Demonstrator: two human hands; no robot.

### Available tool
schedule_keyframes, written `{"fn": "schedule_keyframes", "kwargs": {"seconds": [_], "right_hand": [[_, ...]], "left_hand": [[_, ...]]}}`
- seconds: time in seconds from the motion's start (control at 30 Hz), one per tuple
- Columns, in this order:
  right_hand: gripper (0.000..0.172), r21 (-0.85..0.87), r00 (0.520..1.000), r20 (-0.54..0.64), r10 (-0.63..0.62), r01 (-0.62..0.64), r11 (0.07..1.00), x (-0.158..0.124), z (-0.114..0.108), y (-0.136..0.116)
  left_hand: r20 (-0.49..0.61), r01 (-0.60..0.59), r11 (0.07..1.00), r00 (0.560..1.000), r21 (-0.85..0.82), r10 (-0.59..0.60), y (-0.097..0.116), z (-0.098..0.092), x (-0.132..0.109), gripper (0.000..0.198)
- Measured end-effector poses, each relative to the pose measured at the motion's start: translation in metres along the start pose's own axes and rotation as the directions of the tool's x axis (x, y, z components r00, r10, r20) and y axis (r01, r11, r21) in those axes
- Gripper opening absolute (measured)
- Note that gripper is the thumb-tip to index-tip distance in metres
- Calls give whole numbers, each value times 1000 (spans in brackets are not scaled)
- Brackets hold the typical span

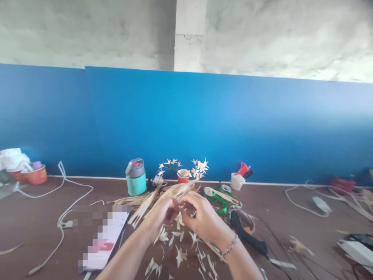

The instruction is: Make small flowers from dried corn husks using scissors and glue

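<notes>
Near the middle of the brown table, my left hand (163, 217) and my right hand (200, 217) meet with fingers pinched. A small pale flower (179, 219) shows between them, just below the fingertips; which hand grips it is unclear. Under and before the hands lie loose pale petals (176, 235) and a finished-looking flower (180, 256). Dried husk strips (145, 205) spread behind and left of my hands. A red paper cup (183, 177) stands at the back, with flower sprays (201, 168) on green stems beside it.
A teal flask (136, 182) stands back left, a phone (107, 245) lies left. On the right are green tape (222, 210), a black glue gun (250, 237) and a white cup of tools (237, 182). White cables (62, 194) cross the left side; a blue partition (186, 124) stands behind.
</notes>
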State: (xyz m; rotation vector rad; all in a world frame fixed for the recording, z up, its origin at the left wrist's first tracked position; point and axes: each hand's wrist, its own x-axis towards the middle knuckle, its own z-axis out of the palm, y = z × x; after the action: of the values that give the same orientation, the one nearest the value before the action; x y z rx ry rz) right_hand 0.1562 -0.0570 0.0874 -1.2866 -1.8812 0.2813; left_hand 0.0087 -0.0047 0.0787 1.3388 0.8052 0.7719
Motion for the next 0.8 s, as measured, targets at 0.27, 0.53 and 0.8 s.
{"fn": "schedule_keyframes", "kwargs": {"seconds": [0.27, 0.53, 0.8], "right_hand": [[18, -5, 1000, -21, -11, 11, 1000, 0, 0, -1], [8, 9, 1000, -28, 7, -7, 1000, 1, -2, -4], [18, 29, 1000, -25, -6, 7, 1000, 1, -4, -2]], "left_hand": [[79, -33, 999, 996, 6, 32, -6, 1, 2, 21], [48, -5, 1000, 999, 22, 4, 2, 0, -3, 22], [41, -42, 996, 998, 74, 39, 10, -3, -5, 16]]}}
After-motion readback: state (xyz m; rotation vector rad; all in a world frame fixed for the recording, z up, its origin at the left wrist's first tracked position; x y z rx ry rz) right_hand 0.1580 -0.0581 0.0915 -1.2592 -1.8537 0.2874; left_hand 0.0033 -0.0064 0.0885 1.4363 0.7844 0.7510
